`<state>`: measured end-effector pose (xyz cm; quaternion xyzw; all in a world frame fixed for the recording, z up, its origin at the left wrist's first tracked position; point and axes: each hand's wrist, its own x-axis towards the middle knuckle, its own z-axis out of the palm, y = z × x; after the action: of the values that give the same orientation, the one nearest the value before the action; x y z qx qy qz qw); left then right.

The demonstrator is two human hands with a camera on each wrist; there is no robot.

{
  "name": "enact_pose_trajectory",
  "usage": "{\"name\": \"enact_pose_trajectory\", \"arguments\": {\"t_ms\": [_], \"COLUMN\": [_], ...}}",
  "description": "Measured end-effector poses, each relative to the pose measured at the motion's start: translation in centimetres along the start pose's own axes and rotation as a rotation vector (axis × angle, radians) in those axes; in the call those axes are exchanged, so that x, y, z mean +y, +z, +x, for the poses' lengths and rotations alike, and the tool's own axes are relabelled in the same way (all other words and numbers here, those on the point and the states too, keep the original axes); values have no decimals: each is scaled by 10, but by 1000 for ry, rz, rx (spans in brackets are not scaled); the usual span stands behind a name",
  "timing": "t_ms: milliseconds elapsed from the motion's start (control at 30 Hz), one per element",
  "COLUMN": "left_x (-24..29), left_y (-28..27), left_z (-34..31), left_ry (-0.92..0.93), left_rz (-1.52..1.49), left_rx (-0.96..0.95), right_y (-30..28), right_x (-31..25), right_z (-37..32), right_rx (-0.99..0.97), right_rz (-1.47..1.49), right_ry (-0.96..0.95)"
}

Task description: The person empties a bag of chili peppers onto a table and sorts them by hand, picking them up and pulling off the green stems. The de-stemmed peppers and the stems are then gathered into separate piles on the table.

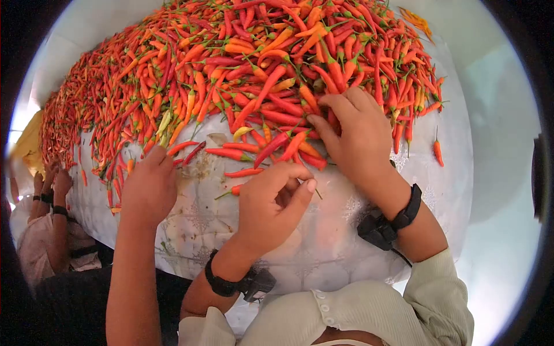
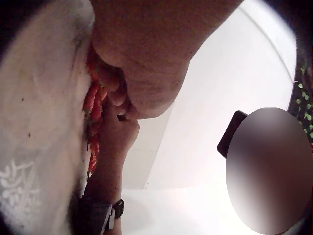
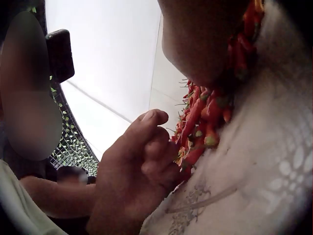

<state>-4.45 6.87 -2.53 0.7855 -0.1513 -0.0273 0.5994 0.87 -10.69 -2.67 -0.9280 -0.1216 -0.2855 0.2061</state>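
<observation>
A broad heap of red and orange chili peppers covers the table. My left hand is over the near edge of the heap. Its thumb and forefinger pinch a thin green stem, which sticks out below the fingertips. In the right wrist view this left hand has its fingers curled in, with the thumb uppermost. Farther right, my right hand reaches over the heap's near edge, thumb and forefinger apart. An orange chili pepper lies at its fingertips. In the left wrist view, red chilies show beside the right hand.
A pale patterned cloth covers the table. Another person's hand is at the heap to my left, and more hands are farther left. Loose chilies lie near my left hand, and a single chili lies at the right.
</observation>
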Motion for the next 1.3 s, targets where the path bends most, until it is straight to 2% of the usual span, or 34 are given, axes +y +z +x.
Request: {"name": "enact_pose_trajectory", "arguments": {"t_ms": [100,333,400,500,733,800,833,900,1033,1100,1133,1200,1233,1300], "left_x": [-4,-7,-6,-1,7,7,6,-1,-7,-7,-5,2,4,-1], "left_y": [2,1,0,-2,-15,-18,-19,-19,-16,-16,-15,-22,-25,-27], "left_z": [-1,-1,-2,0,7,6,6,7,4,6,8,11,12,13], "left_ry": [5,6,-58,-141,-218,-258,-279,-205,-140,-80,-51,-137,-181,-149], "left_rz": [-69,-71,-153,-280,-507,-505,-505,-491,-433,-511,-553,-615,-645,-700], "left_rx": [17,36,66,146,264,230,212,193,180,247,279,327,353,370], "right_y": [4,2,0,0,-7,-6,-5,-3,-8,-9,-8,-1,0,4], "right_x": [6,-1,-1,-2,-19,-22,-22,-19,-19,-17,-18,-18,-16,-14], "right_z": [-5,-2,-5,-6,-14,-16,-15,-14,-13,-13,-14,-17,-17,-16], "right_rx": [5,-19,-47,66,-179,-217,-212,-197,-292,-319,-287,-221,-207,-178], "right_rz": [109,116,225,351,613,661,645,612,618,613,628,651,597,490], "right_ry": [19,37,103,43,-47,-69,-101,-167,-193,-213,-109,94,64,0]}}
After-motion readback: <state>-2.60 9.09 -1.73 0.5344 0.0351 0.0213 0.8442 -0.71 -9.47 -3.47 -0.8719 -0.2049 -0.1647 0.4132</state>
